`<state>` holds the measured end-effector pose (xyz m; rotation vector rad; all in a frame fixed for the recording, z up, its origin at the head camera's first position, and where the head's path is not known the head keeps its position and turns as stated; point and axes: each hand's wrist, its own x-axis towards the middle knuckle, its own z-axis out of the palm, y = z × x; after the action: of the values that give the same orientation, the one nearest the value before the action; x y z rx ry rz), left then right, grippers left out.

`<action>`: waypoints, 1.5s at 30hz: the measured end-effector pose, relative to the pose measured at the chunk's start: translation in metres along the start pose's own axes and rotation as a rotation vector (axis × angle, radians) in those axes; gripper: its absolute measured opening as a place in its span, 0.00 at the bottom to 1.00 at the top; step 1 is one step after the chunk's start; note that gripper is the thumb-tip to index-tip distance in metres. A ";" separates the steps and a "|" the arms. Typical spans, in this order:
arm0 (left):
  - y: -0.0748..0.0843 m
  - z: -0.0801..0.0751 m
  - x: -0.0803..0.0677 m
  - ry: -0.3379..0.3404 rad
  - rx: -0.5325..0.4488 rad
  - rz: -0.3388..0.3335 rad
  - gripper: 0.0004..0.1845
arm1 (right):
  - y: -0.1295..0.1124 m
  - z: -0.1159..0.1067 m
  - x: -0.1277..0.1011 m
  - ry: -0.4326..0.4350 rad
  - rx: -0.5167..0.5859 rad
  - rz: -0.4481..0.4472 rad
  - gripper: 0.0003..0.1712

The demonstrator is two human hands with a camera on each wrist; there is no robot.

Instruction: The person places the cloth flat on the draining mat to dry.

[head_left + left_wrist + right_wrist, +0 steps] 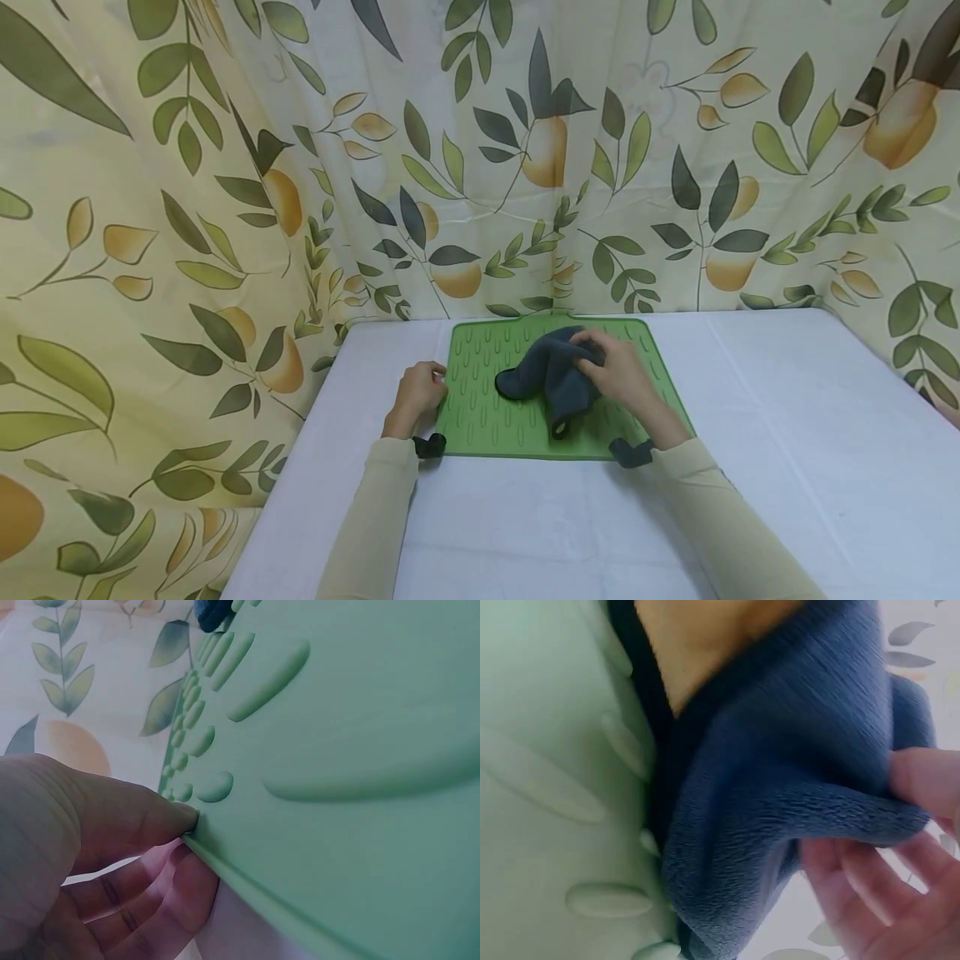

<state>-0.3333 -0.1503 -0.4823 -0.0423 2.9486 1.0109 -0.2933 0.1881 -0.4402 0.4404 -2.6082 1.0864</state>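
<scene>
A green drying mat (480,425) with raised oval ridges lies on the white table. At its left edge my left hand (417,393) pinches the rim, the thumb (161,817) on top and the fingers beneath, as the left wrist view shows. A dark blue fabric cloth (547,367) is bunched over the middle and right of the mat. My right hand (621,373) pinches a fold at its upper right, between thumb and fingers. In the right wrist view the cloth (795,765) has a darker edge and a tan underside, and its lower part touches or nearly touches the mat.
The white-covered table (787,417) stretches out on both sides of the mat and in front of it. Behind and to the left hangs a curtain (420,108) with leaves and fruit. Dark straps (632,452) sit at both wrists.
</scene>
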 end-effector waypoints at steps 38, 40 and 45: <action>0.044 0.026 -0.015 -0.021 0.024 0.234 0.15 | 0.031 -0.028 0.001 -0.160 0.067 0.099 0.25; 0.047 0.029 -0.016 -0.031 0.044 0.244 0.15 | 0.037 -0.029 -0.001 -0.166 0.051 0.172 0.25; 0.052 0.036 -0.018 -0.063 0.050 0.260 0.17 | 0.049 -0.022 -0.004 -0.248 0.043 0.241 0.27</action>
<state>-0.3161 -0.0868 -0.4778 0.3752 2.9736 0.9417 -0.3057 0.2376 -0.4580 0.2914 -2.9202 1.2351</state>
